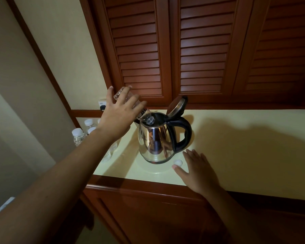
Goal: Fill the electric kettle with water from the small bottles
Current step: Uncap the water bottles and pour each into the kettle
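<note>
The left hand [120, 110] grips a clear bottle [121, 93], its fingers laid over the bottle's body from above. It tips the bottle steeply, base up and neck down. The open neck sits just inside the mouth of the kettle [155, 141], left of centre in the frame, probably so the water falls straight in rather than down the steel side. Whether any water is left in the bottle cannot be told; no stream shows.

The right hand [199, 171] lies flat on the counter [236, 138], fingers straight and slightly spread, holding nothing. It rests just below and right of the kettle's base, near its black handle. It looks placed to brace the person and be ready to steady the kettle.

A small white cap [177, 162] lies on the counter between that hand's thumb and the kettle. It is likely the tipped bottle's own, kept close for screwing back on.

The kettle stands upright, and its lid [177, 105] is hinged up and back toward the handle, which leaves the mouth clear for pouring.

At the left of the frame, partly hidden by the left forearm, stand several capped bottles [78, 134] within easy reach, presumably next in line. A socket [102, 105] sits on the wall above them, and wooden shutters [201, 50] fill the upper frame.
</note>
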Tool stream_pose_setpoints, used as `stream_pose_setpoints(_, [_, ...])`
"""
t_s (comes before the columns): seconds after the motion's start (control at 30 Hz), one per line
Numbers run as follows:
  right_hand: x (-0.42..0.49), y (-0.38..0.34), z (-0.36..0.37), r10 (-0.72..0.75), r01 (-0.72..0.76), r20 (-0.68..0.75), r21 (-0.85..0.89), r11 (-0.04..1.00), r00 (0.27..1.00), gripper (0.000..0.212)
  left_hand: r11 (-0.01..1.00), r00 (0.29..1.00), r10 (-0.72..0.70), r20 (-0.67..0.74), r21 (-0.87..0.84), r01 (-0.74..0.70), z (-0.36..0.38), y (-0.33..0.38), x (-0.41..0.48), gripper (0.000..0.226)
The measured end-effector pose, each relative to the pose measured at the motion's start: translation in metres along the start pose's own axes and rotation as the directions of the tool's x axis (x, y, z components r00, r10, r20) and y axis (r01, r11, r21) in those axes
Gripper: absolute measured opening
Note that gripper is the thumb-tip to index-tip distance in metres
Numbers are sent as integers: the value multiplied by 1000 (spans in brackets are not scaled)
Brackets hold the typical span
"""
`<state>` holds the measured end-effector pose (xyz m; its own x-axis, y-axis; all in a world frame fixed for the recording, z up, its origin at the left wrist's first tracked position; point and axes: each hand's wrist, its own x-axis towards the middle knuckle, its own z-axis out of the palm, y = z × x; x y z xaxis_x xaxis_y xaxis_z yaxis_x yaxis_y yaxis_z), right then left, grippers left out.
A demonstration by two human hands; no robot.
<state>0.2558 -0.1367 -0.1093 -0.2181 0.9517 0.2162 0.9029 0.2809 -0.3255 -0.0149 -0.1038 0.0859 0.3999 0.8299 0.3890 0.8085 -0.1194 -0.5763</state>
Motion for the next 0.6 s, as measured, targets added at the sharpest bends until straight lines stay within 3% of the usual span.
stream_pose_setpoints(0.17, [0, 0, -2, 7, -7, -16, 54, 999, 1000, 58, 993, 993, -107, 45, -52, 110, 1, 1, -6, 100])
stream_pose_setpoints(0.27, [0, 1, -4, 8, -6, -18, 122, 993, 1000, 44, 938, 967, -235, 95, -238, 251, 3, 5, -19, 81])
stream_pose_setpoints(0.4, [-4, -5, -18, 55, -23, -112, 270, 963, 992, 32, 665, 894, -411, 181, -611, 429, 6, 22, -54, 57])
stream_pose_setpoints(0.5, [-9, -13, -32, 53, 5, -150, 362, 932, 987, 27, 394, 874, -454, 172, -842, 370, 4, 46, -91, 54])
stream_pose_setpoints(0.6, [-12, -22, -48, -53, 102, -133, 398, 912, 990, 33, 265, 924, -336, 182, -923, 278, 1, 78, -123, 41])
